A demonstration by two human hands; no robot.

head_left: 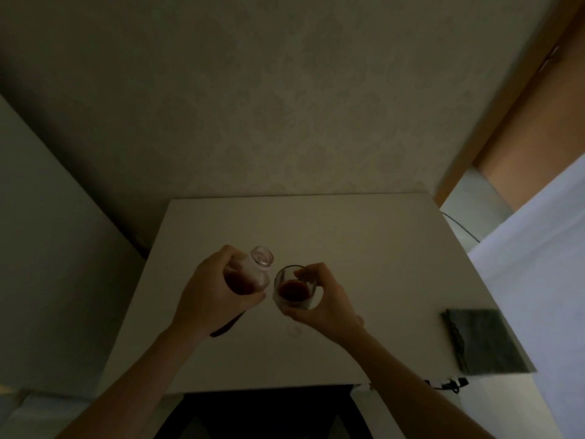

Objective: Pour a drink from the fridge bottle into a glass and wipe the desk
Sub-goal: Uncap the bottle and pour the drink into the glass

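My left hand (pixel 207 291) grips a clear glass bottle (pixel 253 272) holding dark red drink. The bottle is uncapped and its open mouth points up and to the right. My right hand (pixel 319 301) holds a stemmed glass (pixel 294 288) above the white desk (pixel 364 248), close beside the bottle's neck. The glass has a little dark red drink in its bowl. Its foot shows faintly below my fingers. No drink flows between bottle and glass.
A folded grey-green cloth (pixel 484 340) lies at the desk's right front corner. A patterned wall rises behind the desk, and a pale surface stands to the left. A white sheet and black cables are at the right.
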